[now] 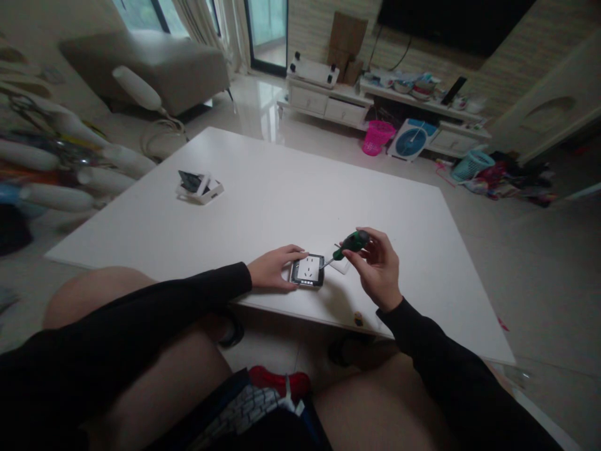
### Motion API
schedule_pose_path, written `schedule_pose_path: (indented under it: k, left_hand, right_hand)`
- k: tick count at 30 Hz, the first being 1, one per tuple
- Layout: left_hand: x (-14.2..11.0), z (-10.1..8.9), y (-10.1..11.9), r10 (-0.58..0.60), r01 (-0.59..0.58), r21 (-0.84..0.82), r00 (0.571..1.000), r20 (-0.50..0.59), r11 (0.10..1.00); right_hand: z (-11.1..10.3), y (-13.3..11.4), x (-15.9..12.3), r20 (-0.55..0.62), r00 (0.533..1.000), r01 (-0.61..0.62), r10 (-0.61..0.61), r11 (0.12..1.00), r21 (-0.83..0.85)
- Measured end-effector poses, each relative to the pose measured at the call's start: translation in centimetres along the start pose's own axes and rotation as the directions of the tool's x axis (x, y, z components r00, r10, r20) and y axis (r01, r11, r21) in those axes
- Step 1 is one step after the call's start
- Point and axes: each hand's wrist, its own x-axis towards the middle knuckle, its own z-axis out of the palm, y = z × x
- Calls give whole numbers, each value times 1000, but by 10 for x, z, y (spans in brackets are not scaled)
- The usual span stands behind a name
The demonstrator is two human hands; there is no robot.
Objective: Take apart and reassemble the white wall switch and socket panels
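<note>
2 grips | L hand: fingers holding socket | R hand: gripping screwdriver, tip @ socket edge

I see long, plain black sleeves reaching the wrists, the left hand and right hand bare beyond them. The lap clothing I make out is dark, with a grey brick-like print and some blue; legs bare, footwear dark.
</note>
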Motion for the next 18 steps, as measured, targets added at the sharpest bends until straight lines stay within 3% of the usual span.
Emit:
schedule_pose_path:
  k: [7,14,18]
  left_hand:
    - [0,0,-2,-16,16,7,1000,14,1000]
    - [0,0,0,-9,9,17,1000,4,1000]
    - [0,0,0,-11,11,18,1000,5,1000]
  right_hand:
    - [0,-1,1,65,997,29,-29,1000,-3]
    - [7,12,0,-12,999,46,-47,997,-64]
    - [11,10,1,-30,1000,2,-3,1000,-15]
